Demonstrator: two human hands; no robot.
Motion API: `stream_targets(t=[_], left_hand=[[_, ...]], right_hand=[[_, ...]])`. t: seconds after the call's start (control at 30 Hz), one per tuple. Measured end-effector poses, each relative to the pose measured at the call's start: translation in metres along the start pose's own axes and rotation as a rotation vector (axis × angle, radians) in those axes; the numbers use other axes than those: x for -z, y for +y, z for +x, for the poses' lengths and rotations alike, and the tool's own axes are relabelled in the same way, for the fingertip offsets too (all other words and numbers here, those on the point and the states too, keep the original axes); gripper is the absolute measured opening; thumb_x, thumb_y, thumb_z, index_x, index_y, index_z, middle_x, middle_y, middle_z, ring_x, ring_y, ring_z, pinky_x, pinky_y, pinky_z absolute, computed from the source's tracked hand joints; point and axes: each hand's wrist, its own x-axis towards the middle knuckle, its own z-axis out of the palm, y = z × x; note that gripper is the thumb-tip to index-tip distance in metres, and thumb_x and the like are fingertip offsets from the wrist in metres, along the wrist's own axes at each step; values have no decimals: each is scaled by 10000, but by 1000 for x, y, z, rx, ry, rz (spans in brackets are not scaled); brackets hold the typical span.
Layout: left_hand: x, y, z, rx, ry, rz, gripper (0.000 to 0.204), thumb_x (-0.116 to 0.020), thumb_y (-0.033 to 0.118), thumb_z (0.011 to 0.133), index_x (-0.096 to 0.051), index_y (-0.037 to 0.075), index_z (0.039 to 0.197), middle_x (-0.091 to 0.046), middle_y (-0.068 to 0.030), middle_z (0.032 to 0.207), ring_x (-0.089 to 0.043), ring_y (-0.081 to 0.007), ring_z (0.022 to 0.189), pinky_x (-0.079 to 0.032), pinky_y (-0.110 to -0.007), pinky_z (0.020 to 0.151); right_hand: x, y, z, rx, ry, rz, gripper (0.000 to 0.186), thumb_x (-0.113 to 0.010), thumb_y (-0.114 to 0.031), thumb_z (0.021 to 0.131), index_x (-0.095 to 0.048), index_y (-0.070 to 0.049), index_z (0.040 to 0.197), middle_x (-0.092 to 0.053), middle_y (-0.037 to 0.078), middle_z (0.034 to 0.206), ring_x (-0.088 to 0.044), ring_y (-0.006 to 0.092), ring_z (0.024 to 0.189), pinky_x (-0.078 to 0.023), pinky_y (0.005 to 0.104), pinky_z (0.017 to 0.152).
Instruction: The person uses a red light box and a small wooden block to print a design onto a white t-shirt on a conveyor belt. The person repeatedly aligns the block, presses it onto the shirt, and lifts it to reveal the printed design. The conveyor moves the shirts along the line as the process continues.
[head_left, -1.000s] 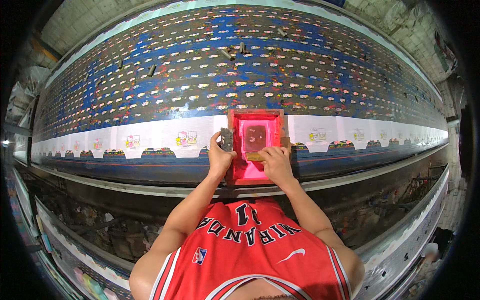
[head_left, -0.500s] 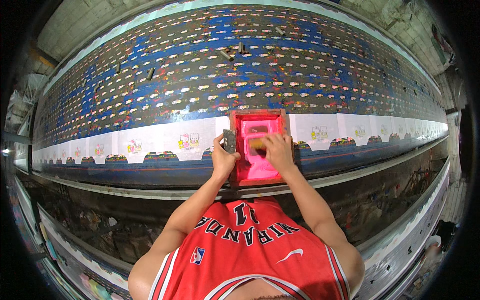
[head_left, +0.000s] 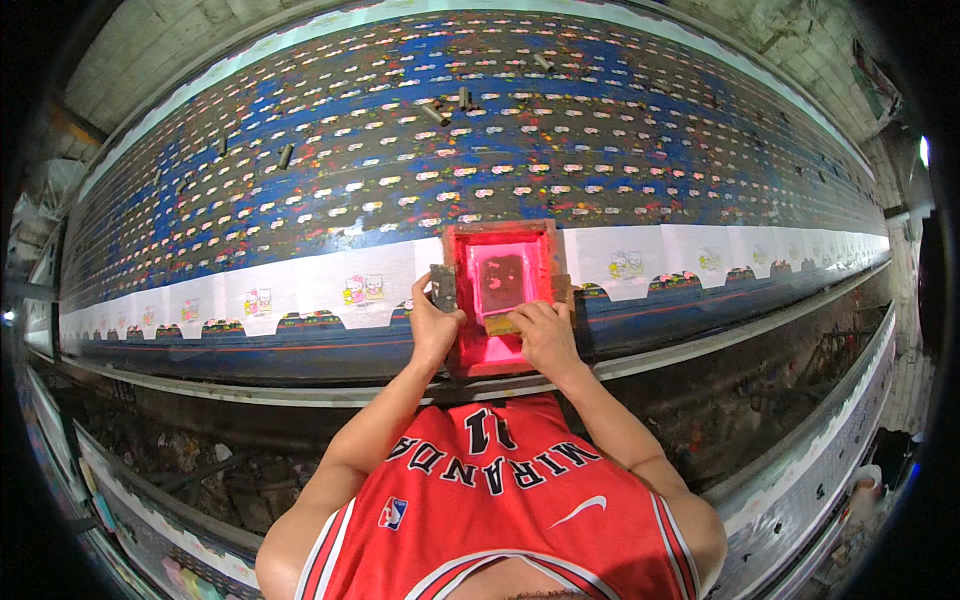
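Observation:
A red-stained wooden screen-printing frame (head_left: 500, 228) lies on the near edge of the long table, over a row of white cut pieces. Bright pink ink (head_left: 497, 350) pools at its near end, and the mesh (head_left: 500, 280) above shows a dark printed area. My right hand (head_left: 545, 338) reaches into the frame, fingers closed on a yellowish squeegee (head_left: 500, 324) that lies across the mesh. At the frame's left side my left hand (head_left: 436, 328) grips a dark block (head_left: 443, 287) set against the rim; its inner fingers are partly hidden.
White pieces with small cartoon prints (head_left: 362, 290) run along the near edge to both sides. Beyond them the blue and dark tabletop (head_left: 350, 160) carries rows of small labels and several short metal tubes (head_left: 434, 114). A pale rail (head_left: 680, 360) borders the table's near side.
My right hand has pulled the squeegee toward me down the mesh, baring the dark area behind it. My left hand stays on the block. The whole view has shifted slightly.

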Motion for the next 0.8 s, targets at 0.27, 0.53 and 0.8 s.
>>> stream_targets(t=[0.27, 0.53, 0.8], left_hand=[[-67, 18, -26, -146, 25, -117, 949, -772, -51, 695, -368, 20, 1551, -653, -186, 1199, -658, -260, 1031, -542, -366, 924], [-205, 51, -50, -147, 18, -169, 921, -764, -65, 687, -387, 9, 1525, -673, -159, 1131, -668, -234, 963, -553, -350, 875], [-261, 57, -59, -113, 66, -58, 943, -774, -81, 676, -385, -14, 1533, -677, -137, 1026, -661, -219, 885, -552, -354, 801]], right_hand=[[49, 56, -12, 33, 85, -7, 294, -702, -89, 807, -717, -103, 1100, -697, 21, 1074, -641, 229, 1051, -404, 456, 940], [108, 165, -71, -25, 42, -65, 341, -729, -90, 780, -731, -98, 1122, -699, 32, 1125, -638, 228, 1098, -405, 451, 975], [123, 213, -103, -26, 43, -30, 377, -746, -81, 760, -728, -90, 1136, -697, 36, 1142, -635, 236, 1116, -409, 454, 985]])
